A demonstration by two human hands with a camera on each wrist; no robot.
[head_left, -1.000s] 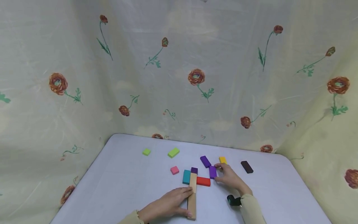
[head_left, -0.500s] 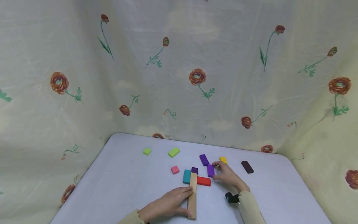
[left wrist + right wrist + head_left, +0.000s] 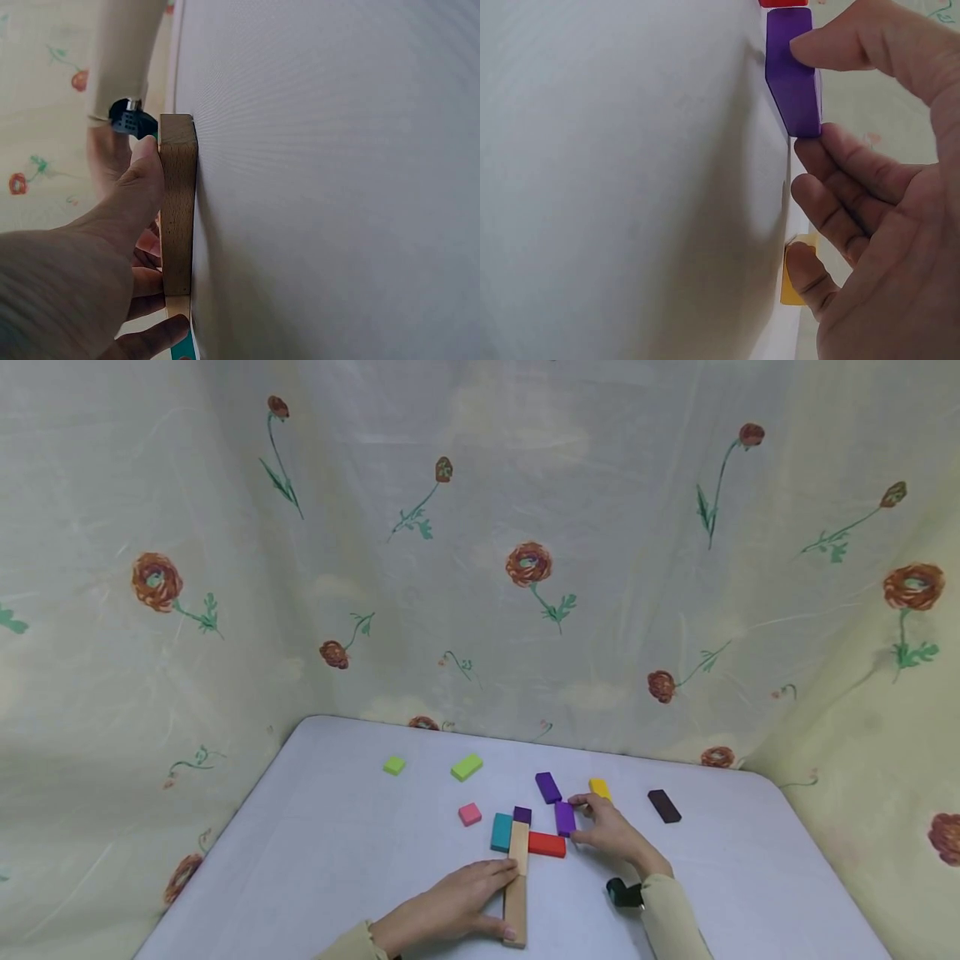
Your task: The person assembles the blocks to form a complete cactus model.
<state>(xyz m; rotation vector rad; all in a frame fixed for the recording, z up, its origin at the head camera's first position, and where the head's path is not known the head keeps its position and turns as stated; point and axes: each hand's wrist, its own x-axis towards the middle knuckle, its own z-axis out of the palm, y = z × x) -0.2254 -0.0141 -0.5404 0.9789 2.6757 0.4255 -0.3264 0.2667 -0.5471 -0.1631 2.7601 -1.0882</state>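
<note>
A flowered curtain [image 3: 360, 560] is hanging behind a white bench [image 3: 330, 835], twelve o'clock pointing to the far edge. The left hand [image 3: 463, 900] is spreading, its thumb and fingers resting on a pair of wooden blocks [image 3: 516, 902] lying end to end. The right hand [image 3: 613, 837] is pinching a purple block [image 3: 565, 819] between its thumb and fingers. That purple block is lying on the bench at ten o'clock from the right hand, the nearer one, and at two o'clock from the left; its long axis is running twelve to six, roughly parallel to the wooden pair. A red block [image 3: 547, 845] is lying crosswise at seven o'clock from it, its other end meeting the wooden pair; whether red and purple are touching, I cannot tell. A teal block [image 3: 501, 832] is flanking the pair's far half on the opposite side. Smallest, a dark purple piece [image 3: 522, 815] is sitting against the pair's twelve o'clock end, and a pink piece [image 3: 469, 814] is lying at ten o'clock from the teal block
</note>
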